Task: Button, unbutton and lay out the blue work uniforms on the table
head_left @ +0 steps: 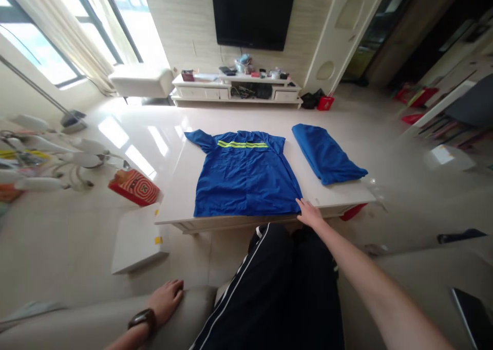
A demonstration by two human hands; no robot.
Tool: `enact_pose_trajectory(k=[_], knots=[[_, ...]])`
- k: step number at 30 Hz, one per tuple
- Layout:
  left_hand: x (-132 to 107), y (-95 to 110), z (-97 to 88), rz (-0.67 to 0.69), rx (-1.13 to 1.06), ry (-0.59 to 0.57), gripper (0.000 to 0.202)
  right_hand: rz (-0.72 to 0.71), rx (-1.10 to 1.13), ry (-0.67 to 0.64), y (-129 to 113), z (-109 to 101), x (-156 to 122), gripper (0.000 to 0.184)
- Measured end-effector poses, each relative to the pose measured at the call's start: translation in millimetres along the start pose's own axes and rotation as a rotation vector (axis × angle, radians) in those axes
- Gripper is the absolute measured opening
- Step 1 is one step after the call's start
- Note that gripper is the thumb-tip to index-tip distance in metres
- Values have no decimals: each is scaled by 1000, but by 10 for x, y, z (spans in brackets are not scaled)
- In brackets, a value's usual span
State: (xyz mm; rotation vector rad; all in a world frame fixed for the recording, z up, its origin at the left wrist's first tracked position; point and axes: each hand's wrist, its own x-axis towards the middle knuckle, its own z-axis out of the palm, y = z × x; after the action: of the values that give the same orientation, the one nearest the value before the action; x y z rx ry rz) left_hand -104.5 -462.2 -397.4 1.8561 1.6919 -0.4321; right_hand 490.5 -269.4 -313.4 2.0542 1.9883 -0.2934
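A blue work shirt point(246, 178) with a yellow reflective stripe lies spread flat on the low white table point(173, 154). My right hand point(308, 212) reaches to the shirt's near right hem corner, fingers stretched flat and touching the cloth at the table's front edge. To the right of the shirt lies a folded blue garment point(325, 154). My left hand point(166, 298), with a dark watch on the wrist, rests on the grey sofa cushion point(96, 324) beside my leg, fingers curled down onto the cushion and holding nothing.
A red patterned box point(134, 186) and a white box point(136, 239) stand left of the table. A TV cabinet point(234, 88) with clutter stands under a wall screen at the back. Red items lie at the far right. A dark device point(473, 314) lies on the sofa.
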Motion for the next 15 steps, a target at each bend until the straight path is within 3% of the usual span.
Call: enact_pose_trajectory(k=[4,8,15], knots=[[6,25,-1,39,3,37,37,-1,-6,-10,-85,-322,-205,53],[22,11,14,63,-21,66,35,-21,-17,-63,-69,-515,-448,41],[17,32,-39,66,-48,53,37,-40,22,-265,-74,-508,-685,29]])
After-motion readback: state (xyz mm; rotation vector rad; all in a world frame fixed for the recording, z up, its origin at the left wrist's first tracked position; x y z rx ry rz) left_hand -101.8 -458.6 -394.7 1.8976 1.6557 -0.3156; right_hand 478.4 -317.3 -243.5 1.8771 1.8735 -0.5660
